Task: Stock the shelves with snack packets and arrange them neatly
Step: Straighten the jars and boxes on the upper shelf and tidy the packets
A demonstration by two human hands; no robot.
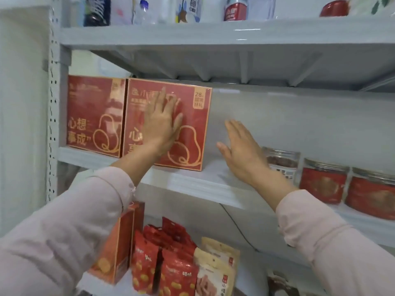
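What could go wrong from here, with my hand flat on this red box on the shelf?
1. Your left hand presses flat on the right box, whose lower corner stands near the shelf front edge; an off-centre push might twist it against the left box or tip it.
2. Your right hand hovers open close to the nearest jar; a sideways sweep might knock it.

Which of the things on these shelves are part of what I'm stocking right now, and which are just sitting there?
In the job: left hand pressing flat on the right red box; left red box beside it; right hand open above the middle shelf; red snack packets on the shelf below.
Just sitting: jars; bottles on the top shelf.
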